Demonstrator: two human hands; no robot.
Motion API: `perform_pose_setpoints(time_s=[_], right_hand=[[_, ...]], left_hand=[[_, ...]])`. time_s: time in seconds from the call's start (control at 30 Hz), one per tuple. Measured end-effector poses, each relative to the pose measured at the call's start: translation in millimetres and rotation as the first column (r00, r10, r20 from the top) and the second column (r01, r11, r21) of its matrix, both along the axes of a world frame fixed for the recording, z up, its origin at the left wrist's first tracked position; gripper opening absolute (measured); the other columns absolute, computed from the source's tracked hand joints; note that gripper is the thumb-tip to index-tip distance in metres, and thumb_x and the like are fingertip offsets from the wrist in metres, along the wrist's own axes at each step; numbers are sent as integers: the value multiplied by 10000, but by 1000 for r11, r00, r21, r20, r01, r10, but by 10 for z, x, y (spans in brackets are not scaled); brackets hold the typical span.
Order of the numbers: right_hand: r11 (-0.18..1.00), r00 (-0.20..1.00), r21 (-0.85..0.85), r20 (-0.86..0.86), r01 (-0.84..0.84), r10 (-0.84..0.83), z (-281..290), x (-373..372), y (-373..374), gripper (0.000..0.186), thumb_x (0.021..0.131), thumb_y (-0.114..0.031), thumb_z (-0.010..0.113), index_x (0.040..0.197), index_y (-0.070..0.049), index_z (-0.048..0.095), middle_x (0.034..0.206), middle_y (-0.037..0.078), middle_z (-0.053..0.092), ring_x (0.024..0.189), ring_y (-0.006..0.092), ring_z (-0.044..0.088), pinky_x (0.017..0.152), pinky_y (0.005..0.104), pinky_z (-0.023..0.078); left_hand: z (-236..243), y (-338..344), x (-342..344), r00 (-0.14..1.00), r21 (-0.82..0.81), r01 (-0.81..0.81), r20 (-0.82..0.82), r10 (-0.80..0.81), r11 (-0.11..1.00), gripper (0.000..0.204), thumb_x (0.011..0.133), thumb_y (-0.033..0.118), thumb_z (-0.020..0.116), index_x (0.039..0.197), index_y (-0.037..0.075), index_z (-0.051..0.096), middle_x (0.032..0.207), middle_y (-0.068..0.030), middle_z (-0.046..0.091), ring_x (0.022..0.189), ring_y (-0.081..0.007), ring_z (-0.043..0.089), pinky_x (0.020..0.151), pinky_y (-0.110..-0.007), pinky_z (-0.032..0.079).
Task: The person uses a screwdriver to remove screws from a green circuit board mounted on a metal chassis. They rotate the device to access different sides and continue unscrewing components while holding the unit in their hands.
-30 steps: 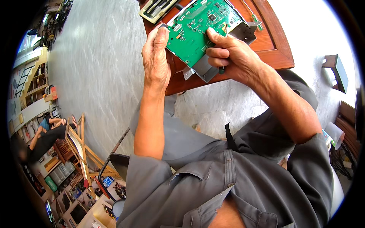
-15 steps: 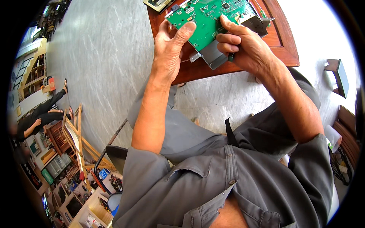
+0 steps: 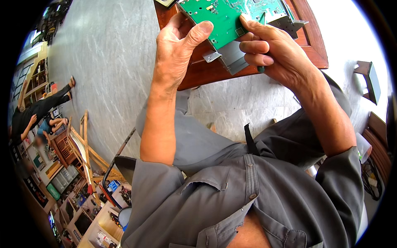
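A green circuit board (image 3: 225, 31) is mounted on a grey metal chassis (image 3: 235, 58), which rests tilted at the edge of a reddish-brown wooden table (image 3: 194, 78). My left hand (image 3: 175, 49) grips its left corner, the thumb on top of the board and the fingers hidden beneath. Over the board's right part, my right hand (image 3: 277, 49) is closed around a slim dark-green tool (image 3: 261, 69). The tool's rounded end shows below my fingers and a narrow green part above them points at the board; its exact kind is unclear. My right thumb lies close over the board's surface.
Part of another metal-framed item (image 3: 166, 3) lies at the table's far left corner. Wooden frame pieces (image 3: 84, 153) and shelves of parts stand at left, with other people beyond. A dark stool-like object (image 3: 368, 82) is on the floor at right.
The board and chassis have shifted slightly up and to the right. My right hand has moved a little right and down with the tool; my left hand keeps its grip, slightly further left.
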State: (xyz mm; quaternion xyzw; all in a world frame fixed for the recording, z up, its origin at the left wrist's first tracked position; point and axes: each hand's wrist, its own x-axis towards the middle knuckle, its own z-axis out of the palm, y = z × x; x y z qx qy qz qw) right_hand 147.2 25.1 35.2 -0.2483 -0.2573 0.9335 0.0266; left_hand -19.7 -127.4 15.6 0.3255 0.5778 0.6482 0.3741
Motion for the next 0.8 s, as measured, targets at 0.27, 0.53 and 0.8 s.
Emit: perform_pose_setpoints(time_s=[0.27, 0.53, 0.8], right_hand=[[1000, 999, 4, -33, -21, 21, 19, 68, -54, 223, 1097, -243, 547, 1020, -34, 556, 795, -34, 412, 574, 16, 328, 467, 201, 238], [995, 999, 89, -19, 45, -43, -21, 59, -139, 306, 1095, -304, 554, 900, -70, 525, 710, -44, 379, 553, 35, 307, 471, 223, 229], [994, 999, 105, -45, 29, -25, -88, 70, -104, 378, 1096, -332, 552, 798, -117, 461, 641, -69, 301, 537, 40, 266, 471, 239, 208]], left_hand=[[239, 22, 140, 997, -23, 2, 77, 0, 1000, 609, 963, 300, 756, 1411, -12, 488, 1313, -119, 625, 1185, -210, 638, 1051, -368, 515], [191, 17, 101, 1000, -25, -8, 4, 8, 1000, 604, 963, 294, 759, 1411, -9, 490, 1318, -121, 630, 1191, -203, 633, 1044, -378, 521], [159, 30, 146, 999, -12, -29, 46, 30, 999, 603, 957, 284, 770, 1411, 4, 489, 1309, -105, 632, 1205, -201, 620, 1044, -376, 522]])
